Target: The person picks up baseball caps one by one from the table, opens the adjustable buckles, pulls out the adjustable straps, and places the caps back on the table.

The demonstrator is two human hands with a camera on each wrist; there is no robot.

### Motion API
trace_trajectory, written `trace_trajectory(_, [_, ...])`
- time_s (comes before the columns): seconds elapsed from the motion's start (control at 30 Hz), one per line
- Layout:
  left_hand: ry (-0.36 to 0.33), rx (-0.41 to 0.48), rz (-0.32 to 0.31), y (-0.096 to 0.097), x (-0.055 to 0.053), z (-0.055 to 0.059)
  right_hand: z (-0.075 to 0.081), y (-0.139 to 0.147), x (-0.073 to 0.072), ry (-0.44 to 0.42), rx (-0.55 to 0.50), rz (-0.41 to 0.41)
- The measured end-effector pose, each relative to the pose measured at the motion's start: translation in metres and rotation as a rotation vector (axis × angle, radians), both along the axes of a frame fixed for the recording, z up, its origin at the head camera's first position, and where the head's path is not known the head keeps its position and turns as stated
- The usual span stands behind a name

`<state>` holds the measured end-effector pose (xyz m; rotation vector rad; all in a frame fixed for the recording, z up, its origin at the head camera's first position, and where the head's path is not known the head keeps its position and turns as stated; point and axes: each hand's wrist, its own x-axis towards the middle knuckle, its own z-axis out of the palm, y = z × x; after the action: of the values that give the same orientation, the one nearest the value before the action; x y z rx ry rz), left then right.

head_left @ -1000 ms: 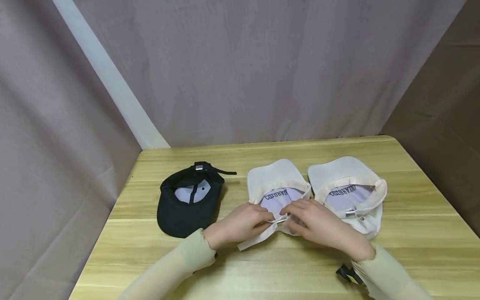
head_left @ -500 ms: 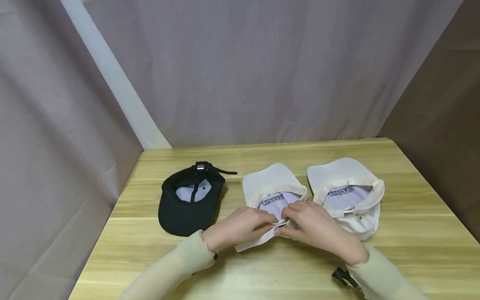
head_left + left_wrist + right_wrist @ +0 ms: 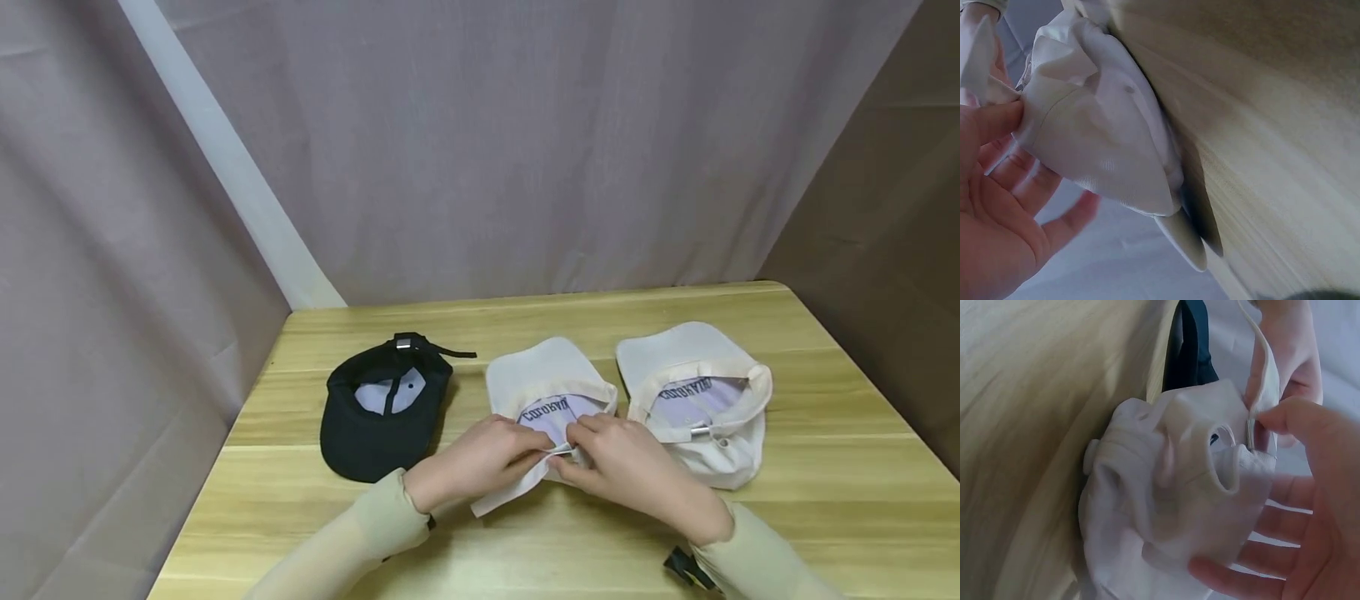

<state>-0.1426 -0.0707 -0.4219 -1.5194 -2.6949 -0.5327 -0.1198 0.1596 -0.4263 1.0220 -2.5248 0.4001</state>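
Note:
A white baseball cap (image 3: pixel 540 368) lies upside down at the middle of the table, brim toward the back, dark lettering inside. My left hand (image 3: pixel 491 457) pinches the left part of its back band, as the left wrist view shows with the thumb on the fabric (image 3: pixel 1094 150). My right hand (image 3: pixel 630 467) pinches the strap by the metal buckle (image 3: pixel 1251 434), its thumb on the strap and its other fingers spread along the crown. The loose strap end (image 3: pixel 497 502) sticks out to the front left, beneath my left hand.
On the left rests a black cap (image 3: pixel 371 442), upturned, its strap fastened with a tail poking right. Another white cap (image 3: pixel 720 462) with a buckled strap lies close on the right. Curtains (image 3: pixel 525 150) hang behind the wooden table (image 3: pixel 570 550).
My right fingers have shifted in at the buckle, and the thumb now presses the strap there. The white cap has shifted slightly left. The other two caps stay put.

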Motion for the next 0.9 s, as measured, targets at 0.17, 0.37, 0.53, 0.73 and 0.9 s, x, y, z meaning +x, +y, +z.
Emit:
trace_trajectory(0.17, [-0.05, 0.01, 0.031, -0.001, 0.001, 0.002, 0.004, -0.007, 0.004, -0.085, -0.019, -0.035])
trace_trajectory(0.37, [-0.073, 0.031, 0.033, -0.002, 0.001, 0.002, 0.003, -0.014, 0.005, -0.069, -0.022, -0.068])
trace_trajectory(0.53, [-0.093, 0.051, 0.017, -0.004, 0.0, 0.004, 0.002, -0.017, 0.003, -0.064, -0.028, -0.063])
trace_trajectory(0.73, [-0.088, 0.062, -0.005, -0.006, -0.003, 0.005, 0.006, -0.019, 0.001, -0.094, -0.017, -0.036])
trace_trajectory(0.9, [-0.098, 0.058, -0.022, -0.007, -0.002, 0.007, 0.009, -0.018, 0.004, -0.127, -0.003, 0.008])
